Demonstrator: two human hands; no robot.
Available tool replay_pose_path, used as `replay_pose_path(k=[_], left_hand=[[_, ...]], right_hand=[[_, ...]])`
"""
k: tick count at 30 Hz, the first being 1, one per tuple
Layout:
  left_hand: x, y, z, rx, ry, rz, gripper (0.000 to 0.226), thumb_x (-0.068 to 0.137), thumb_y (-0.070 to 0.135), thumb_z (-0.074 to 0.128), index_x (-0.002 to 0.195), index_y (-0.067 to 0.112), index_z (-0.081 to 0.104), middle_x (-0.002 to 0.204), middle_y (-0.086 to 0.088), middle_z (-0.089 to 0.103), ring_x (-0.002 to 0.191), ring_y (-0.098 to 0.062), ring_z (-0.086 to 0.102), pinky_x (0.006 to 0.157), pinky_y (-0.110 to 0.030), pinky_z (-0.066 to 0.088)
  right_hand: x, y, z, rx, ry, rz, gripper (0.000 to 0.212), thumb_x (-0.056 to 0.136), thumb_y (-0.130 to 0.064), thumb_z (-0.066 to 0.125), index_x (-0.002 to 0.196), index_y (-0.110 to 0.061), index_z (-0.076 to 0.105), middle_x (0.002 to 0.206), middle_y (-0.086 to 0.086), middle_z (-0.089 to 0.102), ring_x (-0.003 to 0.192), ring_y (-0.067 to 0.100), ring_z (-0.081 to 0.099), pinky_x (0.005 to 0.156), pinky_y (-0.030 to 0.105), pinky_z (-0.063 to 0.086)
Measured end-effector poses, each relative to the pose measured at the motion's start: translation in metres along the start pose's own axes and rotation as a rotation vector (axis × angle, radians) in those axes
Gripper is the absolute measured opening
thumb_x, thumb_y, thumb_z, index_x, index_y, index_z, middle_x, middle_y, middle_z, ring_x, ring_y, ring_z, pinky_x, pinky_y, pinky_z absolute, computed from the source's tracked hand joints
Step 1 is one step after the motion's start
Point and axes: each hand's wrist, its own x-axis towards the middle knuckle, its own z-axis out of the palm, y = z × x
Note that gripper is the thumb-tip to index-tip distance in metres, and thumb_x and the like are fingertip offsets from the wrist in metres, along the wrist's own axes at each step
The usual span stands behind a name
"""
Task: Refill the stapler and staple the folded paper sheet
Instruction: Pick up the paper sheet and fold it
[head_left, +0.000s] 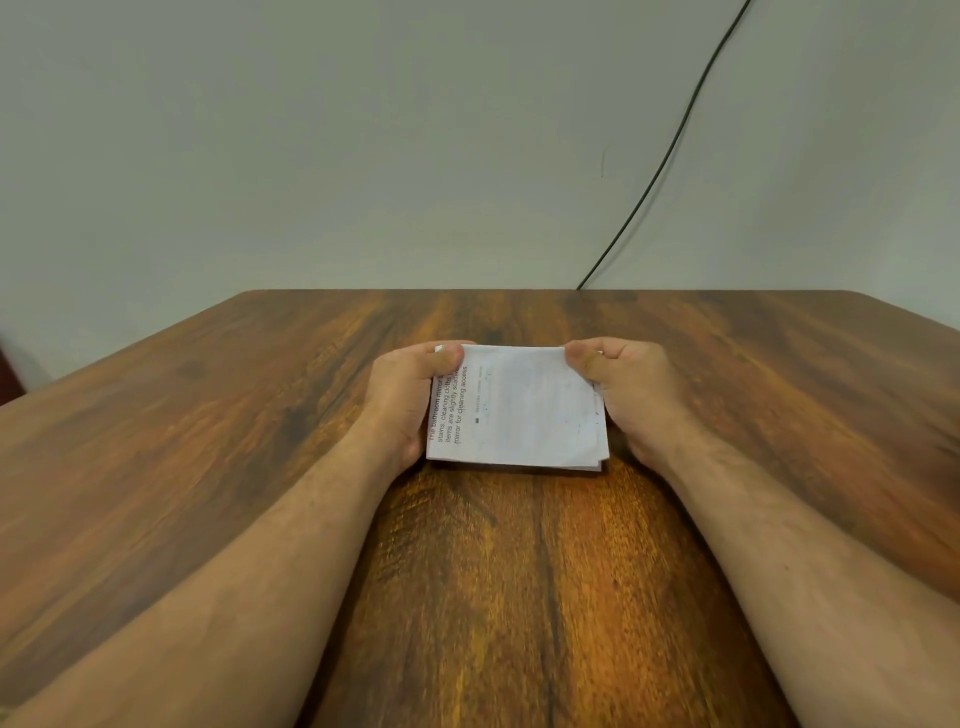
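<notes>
Wood-grain table (208, 467), folded paper (524, 410) held; plain wall (363, 130), cable (670, 145)

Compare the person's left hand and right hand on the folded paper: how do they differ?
The left hand covers the printed side of the folded paper; the right hand holds the nearly blank side. The left thumb lies over text; the right thumb pinches the far corner. Both grip opposite edges above the table.

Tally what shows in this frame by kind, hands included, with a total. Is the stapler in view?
Folded paper sheet: 1
Hands: 2, left hand and right hand, each gripping a side of the sheet
Wooden table: 1
Dark cable on the wall: 1
Stapler: 0, not in view
Total: 5
</notes>
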Motion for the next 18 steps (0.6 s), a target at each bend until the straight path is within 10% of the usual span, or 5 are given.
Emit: replay_pose_path(k=[18], left_hand=[[0.0003, 0.0021, 0.0088, -0.042, 0.066, -0.09, 0.018, 0.1, 0.021, 0.057, 0.102, 0.009, 0.07, 0.1, -0.012, 0.08, 0.092, -0.033, 0.078, 0.083, -0.048, 0.06]], right_hand=[[0.0, -0.0048, 0.003, -0.139, 0.095, -0.097, 0.019, 0.098, -0.033, 0.063, 0.083, -0.027, 0.073, 0.089, 0.001, 0.075, 0.086, 0.022, 0.072, 0.081, 0.047, 0.06]])
